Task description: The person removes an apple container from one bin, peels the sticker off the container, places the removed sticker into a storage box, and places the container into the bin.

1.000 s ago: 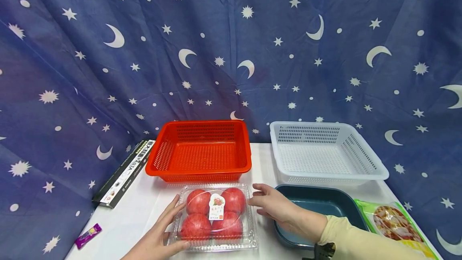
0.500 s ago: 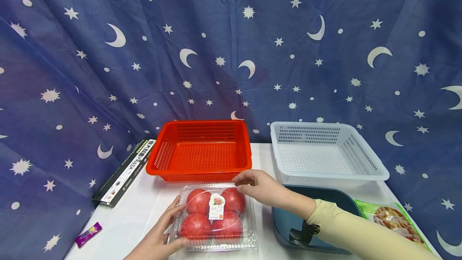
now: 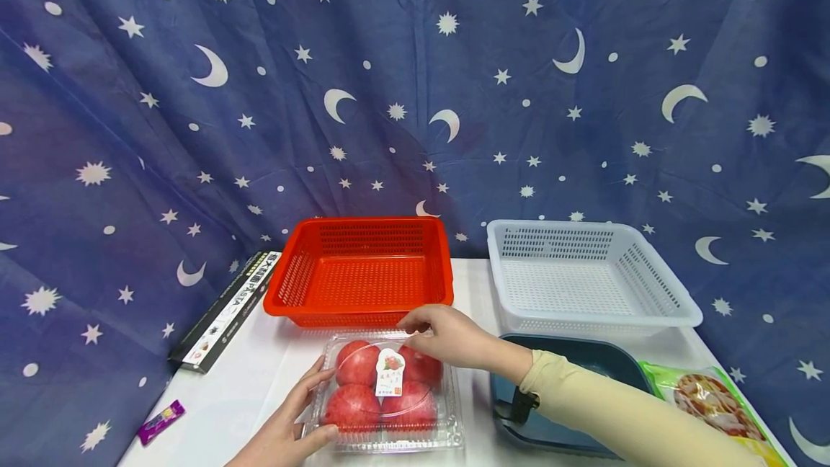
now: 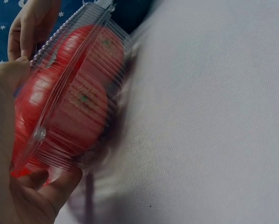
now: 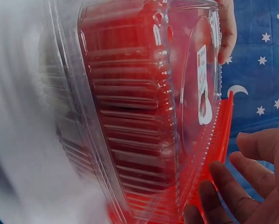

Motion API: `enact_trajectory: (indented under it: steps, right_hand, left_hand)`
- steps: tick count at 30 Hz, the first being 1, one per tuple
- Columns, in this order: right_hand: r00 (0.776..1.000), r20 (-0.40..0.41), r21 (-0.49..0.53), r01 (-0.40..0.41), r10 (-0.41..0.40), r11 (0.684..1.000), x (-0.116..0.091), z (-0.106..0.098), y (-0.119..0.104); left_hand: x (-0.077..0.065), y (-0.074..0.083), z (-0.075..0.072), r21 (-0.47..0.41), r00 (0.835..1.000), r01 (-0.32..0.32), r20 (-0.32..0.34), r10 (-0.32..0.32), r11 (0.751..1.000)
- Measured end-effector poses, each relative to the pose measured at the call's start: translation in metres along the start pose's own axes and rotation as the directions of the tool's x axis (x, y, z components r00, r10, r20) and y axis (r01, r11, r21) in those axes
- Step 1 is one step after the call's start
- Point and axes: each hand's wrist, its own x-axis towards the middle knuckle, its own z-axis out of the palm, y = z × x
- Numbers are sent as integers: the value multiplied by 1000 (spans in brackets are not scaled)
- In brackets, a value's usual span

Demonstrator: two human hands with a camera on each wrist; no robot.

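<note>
A clear plastic clamshell box [image 3: 389, 444] with several red apples [image 3: 352, 406] inside and a white label [image 3: 389, 373] on its lid sits on the table. My left hand [image 3: 285, 413] holds its left side, thumb at the near edge and fingers spread toward the far corner. In the left wrist view, thumb and fingertips touch the box's ribbed edge. Over the far right corner of the lid is my right hand [image 3: 447, 337], its fingers loosely bent. The right wrist view shows these fingers [image 5: 240, 182] apart from one another, holding nothing, beside the lid.
Behind the box stand a red basket [image 3: 275, 301] and, to the right, a white basket [image 3: 681, 308]. A dark blue tub [image 3: 622, 366] lies under the right forearm, near a green food packet [image 3: 710, 406]. At left are a pasta box [image 3: 227, 312] and a purple packet [image 3: 161, 421].
My right hand has moved from the box's right side, up and leftward, over the far right corner of the lid. The left hand and the box have stayed in place.
</note>
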Motion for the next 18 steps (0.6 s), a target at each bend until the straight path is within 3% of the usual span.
enact_trajectory:
  steps: [4, 10, 18]
  right_hand:
    - [1000, -9, -42, -1, 1, 999, 4, 4, -3]
    - [1000, -13, -96, -19, 17, 995, 11, 11, -4]
    - [997, 2, -170, 75, -76, 983, 16, 18, -5]
  left_hand:
    - [0, 2, -1, -17, 1000, 27, 13, -27, 999]
    - [-1, 0, -1, -14, 1000, 0, 8, 0, 1000]
    - [-1, 0, -2, 5, 1000, -21, 20, 21, 1000]
